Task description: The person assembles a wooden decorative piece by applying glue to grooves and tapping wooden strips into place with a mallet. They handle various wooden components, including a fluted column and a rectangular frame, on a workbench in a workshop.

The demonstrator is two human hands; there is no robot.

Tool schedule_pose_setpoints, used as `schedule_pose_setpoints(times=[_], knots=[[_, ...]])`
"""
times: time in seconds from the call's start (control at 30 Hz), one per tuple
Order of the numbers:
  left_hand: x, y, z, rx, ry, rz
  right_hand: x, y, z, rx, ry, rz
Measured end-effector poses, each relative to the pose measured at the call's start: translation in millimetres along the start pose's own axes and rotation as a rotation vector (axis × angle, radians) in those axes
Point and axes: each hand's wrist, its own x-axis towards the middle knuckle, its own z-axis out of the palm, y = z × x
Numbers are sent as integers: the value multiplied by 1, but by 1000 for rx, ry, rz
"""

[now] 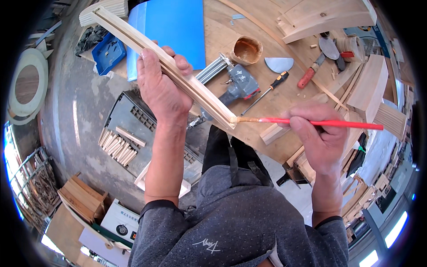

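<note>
My left hand [162, 84] is wrapped round a long, pale wooden strip [204, 94] with a groove along its length. The strip slants from the upper left down to its near end at the middle of the view. Between the fingers and thumb of my right hand [322, 135] is a red-handled brush [284, 120], held like a pencil. Its bristle tip touches the strip's near end, where the wood looks wet. Behind the strip on the workbench stands an open pot [246, 50] with brown, crusted walls. A grey nail gun [240, 82] lies partly hidden under the strip.
A screwdriver [271, 89], a half-round scraper blade [279, 65] and a red-handled putty knife [311, 71] lie on the workbench [213, 26]. Blue sheets [173, 31] cover its left part. Wooden beams [329, 20] stand at the right. Small sticks [118, 147] fill a grey crate at lower left.
</note>
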Motion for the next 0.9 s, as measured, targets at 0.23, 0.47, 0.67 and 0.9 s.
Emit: schedule_pose_setpoints(times=[0.23, 0.47, 0.67, 0.9], knots=[[0, -1, -4, 56, -79, 15, -6, -7, -3, -11, -66, -21], [2, -2, 2, 79, -131, 58, -6, -19, -10, -57, -41, 0], [4, -4, 5, 71, -120, 47, -11, -14, -11, -20, 39, -5], [6, -7, 5, 102, -20, -4, -14, -12, -10, -123, -30, -138]])
